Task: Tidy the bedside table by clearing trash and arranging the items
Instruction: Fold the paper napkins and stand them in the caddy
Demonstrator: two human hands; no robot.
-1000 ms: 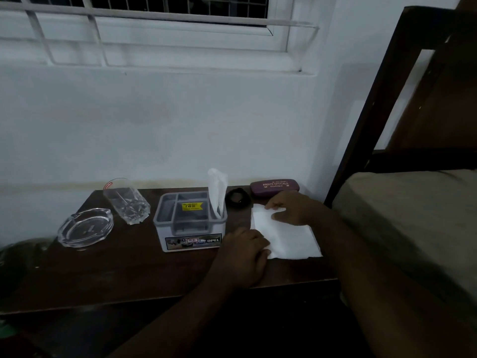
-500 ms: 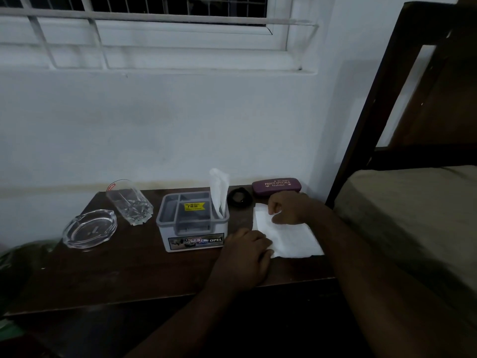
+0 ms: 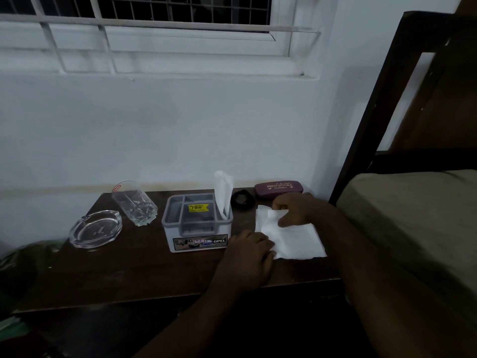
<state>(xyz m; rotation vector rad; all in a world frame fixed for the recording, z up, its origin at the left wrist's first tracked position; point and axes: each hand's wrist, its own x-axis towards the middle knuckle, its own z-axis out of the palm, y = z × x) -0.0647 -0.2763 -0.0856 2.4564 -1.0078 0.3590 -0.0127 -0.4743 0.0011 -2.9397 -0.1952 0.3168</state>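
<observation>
A white tissue (image 3: pixel 294 239) lies flat on the dark wooden bedside table (image 3: pixel 129 275), at its right end. My right hand (image 3: pixel 296 210) pinches the tissue's far corner and has it lifted and curled toward me. My left hand (image 3: pixel 249 257) rests on the tissue's near left edge with its fingers bent. A grey compartment box (image 3: pixel 197 223) with a folded tissue (image 3: pixel 222 196) standing in it sits at mid table.
A drinking glass (image 3: pixel 134 204) and a glass ashtray (image 3: pixel 95 228) stand at the table's left. A black round object (image 3: pixel 242 199) and a maroon spectacle case (image 3: pixel 277 188) lie by the wall. The bed's mattress (image 3: pixel 413 215) and dark headboard frame (image 3: pixel 382 94) adjoin on the right.
My right hand has lifted the tissue's far corner off the table and begun folding it toward me. My left hand has stayed on the near edge.
</observation>
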